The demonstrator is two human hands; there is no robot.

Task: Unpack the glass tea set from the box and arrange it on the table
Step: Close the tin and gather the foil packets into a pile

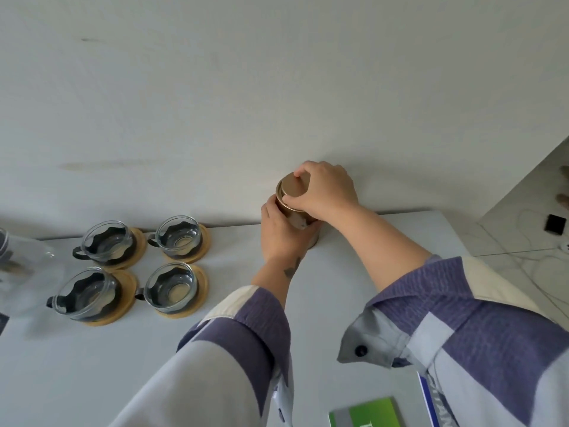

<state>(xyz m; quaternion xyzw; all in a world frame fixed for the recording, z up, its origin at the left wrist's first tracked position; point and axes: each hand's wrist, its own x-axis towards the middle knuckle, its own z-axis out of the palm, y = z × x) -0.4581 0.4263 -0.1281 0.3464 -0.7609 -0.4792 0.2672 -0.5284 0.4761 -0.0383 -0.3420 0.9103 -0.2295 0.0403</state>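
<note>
A round jar with a wooden lid stands at the back of the white table, against the wall. My left hand is wrapped around the jar's body. My right hand grips the lid from above, fingers curled over its rim. To the left, several glass cups with dark holders sit on round wooden coasters: back left, back right, front left, front right. A clear glass piece shows at the far left edge, blurred.
A green and white box lies at the table's near edge, partly cut off. The table's right edge drops to a tiled floor with a white cable and a small black object. The wall rises directly behind the table.
</note>
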